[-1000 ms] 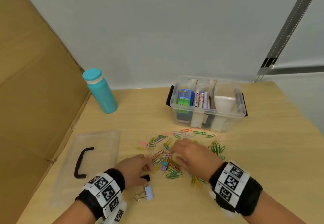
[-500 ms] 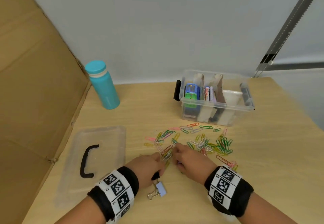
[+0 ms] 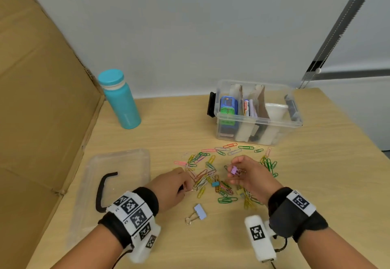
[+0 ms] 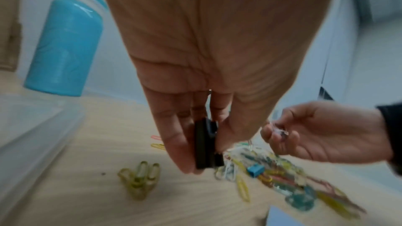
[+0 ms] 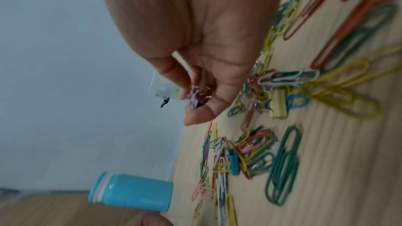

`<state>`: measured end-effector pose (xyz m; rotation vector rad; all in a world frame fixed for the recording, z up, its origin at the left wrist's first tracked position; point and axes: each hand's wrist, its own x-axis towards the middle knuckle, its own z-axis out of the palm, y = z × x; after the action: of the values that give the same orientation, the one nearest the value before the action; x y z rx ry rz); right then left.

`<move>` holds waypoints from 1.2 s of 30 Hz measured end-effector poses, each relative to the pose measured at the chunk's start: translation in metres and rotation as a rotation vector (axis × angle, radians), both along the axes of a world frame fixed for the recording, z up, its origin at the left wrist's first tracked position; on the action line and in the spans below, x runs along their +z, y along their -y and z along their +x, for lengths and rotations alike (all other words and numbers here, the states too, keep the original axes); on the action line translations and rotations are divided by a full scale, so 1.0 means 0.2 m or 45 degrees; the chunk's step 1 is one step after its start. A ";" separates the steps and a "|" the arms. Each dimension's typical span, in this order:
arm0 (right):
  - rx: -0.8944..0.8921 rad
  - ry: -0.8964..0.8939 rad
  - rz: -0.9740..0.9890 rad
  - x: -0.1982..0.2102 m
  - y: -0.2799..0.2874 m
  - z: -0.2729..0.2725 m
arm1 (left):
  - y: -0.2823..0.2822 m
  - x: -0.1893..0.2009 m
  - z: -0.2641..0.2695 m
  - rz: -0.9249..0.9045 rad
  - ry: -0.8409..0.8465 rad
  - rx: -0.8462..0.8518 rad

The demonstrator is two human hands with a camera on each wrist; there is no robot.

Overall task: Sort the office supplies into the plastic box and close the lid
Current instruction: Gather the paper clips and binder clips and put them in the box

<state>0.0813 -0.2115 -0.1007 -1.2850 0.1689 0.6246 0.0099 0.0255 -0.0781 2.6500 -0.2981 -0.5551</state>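
Head view: right hand (image 3: 249, 175) pinches a purple binder clip (image 3: 234, 170) above scattered paper clips (image 3: 207, 176), left hand (image 3: 171, 188) clamps black binder clips (image 4: 204, 145), presumably gathering clips for the open plastic box (image 3: 258, 121).

No legible text anywhere.

Both forearms are bare, each wrist wrapped in a black fabric band (image 3: 297, 211) crossed by a white strip of square black-and-white coded markers (image 3: 135, 214), with a white padded, marker-bearing camera block (image 3: 259, 237) at the band's 6 o'clock side trailing a thin dark cable (image 3: 280, 247).
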 end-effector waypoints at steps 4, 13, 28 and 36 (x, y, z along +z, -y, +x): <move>0.063 0.030 -0.140 0.01 -0.02 -0.02 | 0.04 0.03 -0.02 -0.164 -0.021 0.124; 1.060 1.357 -1.486 -0.03 -0.12 -0.04 | 0.15 -0.06 -0.05 0.099 -0.292 0.104; 0.801 1.026 -1.049 0.14 0.01 -0.01 | 0.12 -0.07 0.02 -0.259 -0.189 0.354; 0.336 1.106 -0.965 0.44 0.38 0.21 | 0.20 0.02 0.15 -0.337 0.003 0.600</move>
<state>0.1224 -0.2875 -0.0129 -2.2256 -0.5410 0.1572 0.0403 -0.0152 -0.0741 2.3476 0.2365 -0.3303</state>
